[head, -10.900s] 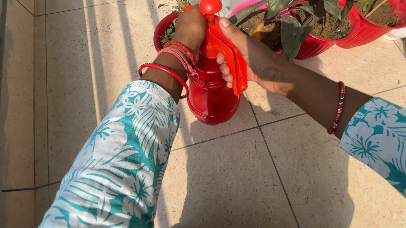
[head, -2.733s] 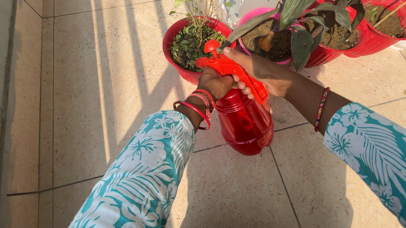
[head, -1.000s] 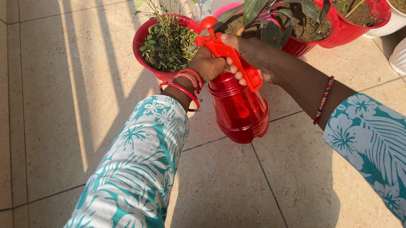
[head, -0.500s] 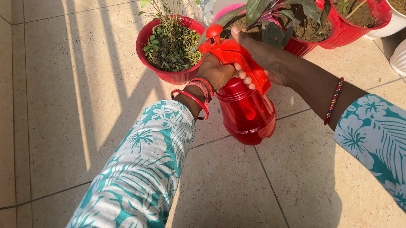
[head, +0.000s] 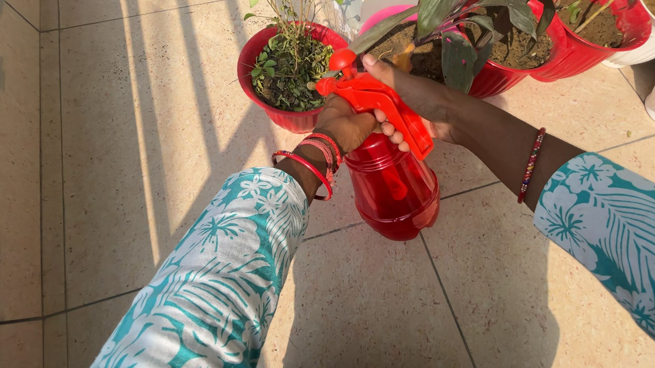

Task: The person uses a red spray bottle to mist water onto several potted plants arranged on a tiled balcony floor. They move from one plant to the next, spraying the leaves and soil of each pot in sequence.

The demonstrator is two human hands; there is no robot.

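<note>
Both hands grasp a red spray bottle (head: 392, 186) held in the air above the tiled floor (head: 143, 186), just in front of a red pot with a small leafy herb (head: 288, 64). The left hand (head: 346, 122) wraps the bottle's neck from the near-left side, while the right hand (head: 420, 103) closes over the orange-red trigger handle (head: 392, 110), thumb lying along its top. The nozzle and round pump knob (head: 342, 60) sit right at the herb pot's near rim, pointing into the foliage. To the right of that pot stand a pink pot (head: 402, 41) and 2 more red pots (head: 563, 49) with broad dark leaves. Doing this well likely means keeping the bottle upright, steadying the neck with the left hand, squeezing the trigger evenly, and keeping the nozzle aimed at soil and leaves, not the rim.
</note>
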